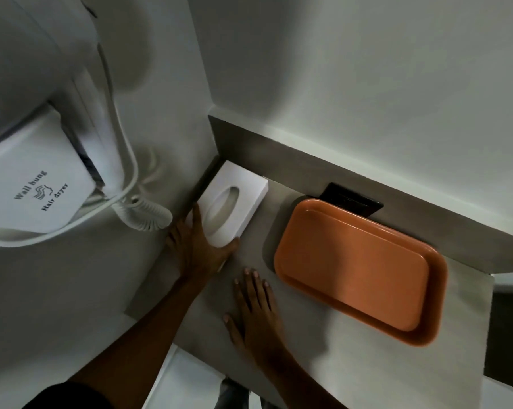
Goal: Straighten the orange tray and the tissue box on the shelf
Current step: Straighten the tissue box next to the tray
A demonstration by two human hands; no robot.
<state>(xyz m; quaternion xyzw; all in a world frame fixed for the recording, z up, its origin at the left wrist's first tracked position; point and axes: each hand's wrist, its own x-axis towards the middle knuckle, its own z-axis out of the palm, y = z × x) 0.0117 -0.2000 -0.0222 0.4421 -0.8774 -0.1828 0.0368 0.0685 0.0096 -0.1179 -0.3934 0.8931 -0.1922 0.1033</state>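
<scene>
A white tissue box with an oval slot lies on the grey shelf, in the back left corner against the side wall. My left hand grips its near end, thumb on the right corner and fingers along the left side. An empty orange tray lies to the right, its long side running along the back wall. My right hand rests flat on the shelf between box and tray, fingers spread, holding nothing and touching neither.
A white wall-hung hair dryer with a coiled cord hangs on the left wall, close to the box. A black socket plate sits on the back wall behind the tray. The shelf's right edge lies just beyond the tray.
</scene>
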